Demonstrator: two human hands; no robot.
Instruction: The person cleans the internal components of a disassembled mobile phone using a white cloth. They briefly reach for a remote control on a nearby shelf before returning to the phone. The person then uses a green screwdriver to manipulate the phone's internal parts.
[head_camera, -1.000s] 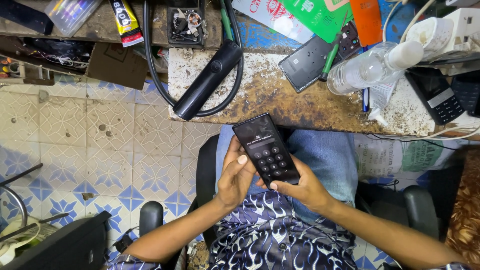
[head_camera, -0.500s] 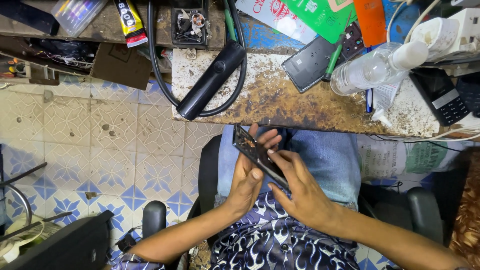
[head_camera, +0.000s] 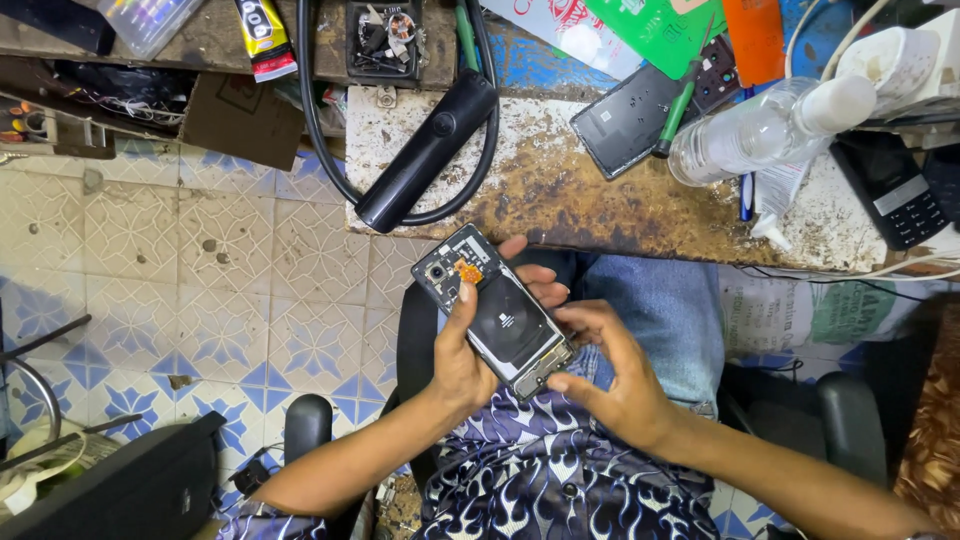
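The left hand (head_camera: 462, 360) grips the opened phone (head_camera: 495, 310) face-down over the lap, exposing its insides, while the right hand (head_camera: 610, 375) pinches its lower corner, below the workbench (head_camera: 600, 200) edge.

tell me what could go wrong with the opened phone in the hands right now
1. The opened phone is held over the lap, off the workbench; a slip could drop it on the tiled floor.
2. The left hand thumb and right hand fingers touch its exposed insides, which might get damaged.

Three phones (head_camera: 495, 323), one bottle (head_camera: 770, 130), one screwdriver (head_camera: 683, 100)
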